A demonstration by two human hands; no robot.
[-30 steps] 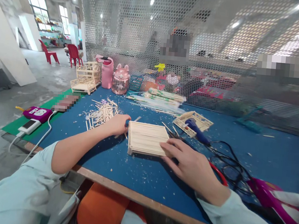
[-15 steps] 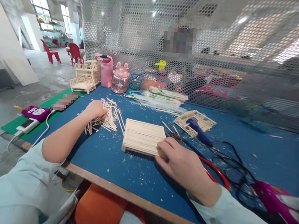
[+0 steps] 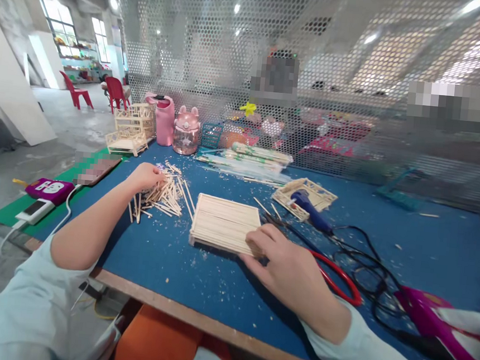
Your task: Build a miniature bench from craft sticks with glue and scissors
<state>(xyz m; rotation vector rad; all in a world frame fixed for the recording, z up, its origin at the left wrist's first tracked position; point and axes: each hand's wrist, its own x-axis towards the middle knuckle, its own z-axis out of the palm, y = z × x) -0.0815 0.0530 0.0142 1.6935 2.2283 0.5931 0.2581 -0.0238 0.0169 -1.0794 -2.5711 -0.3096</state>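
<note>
My left hand reaches into a pile of short wooden sticks on the blue tabletop. Its fingers are bent together at the pile's far side; what they pinch, if anything, is hidden. A flat rectangular panel of wooden sticks, laid side by side, sits in front of me. My right hand grips the panel's right end, fingers on top and thumb at the near edge. Right of the panel, a blue glue gun rests against a small wooden stick frame.
Bagged sticks, a pink bottle and a clear pink jar stand by the perforated metal screen. A stick model is at the back left. Red-handled pliers and black cables lie right.
The whole view has shifted slightly. My left hand stays at the stick pile with small finger movement, and my right hand keeps hold of the panel.
</note>
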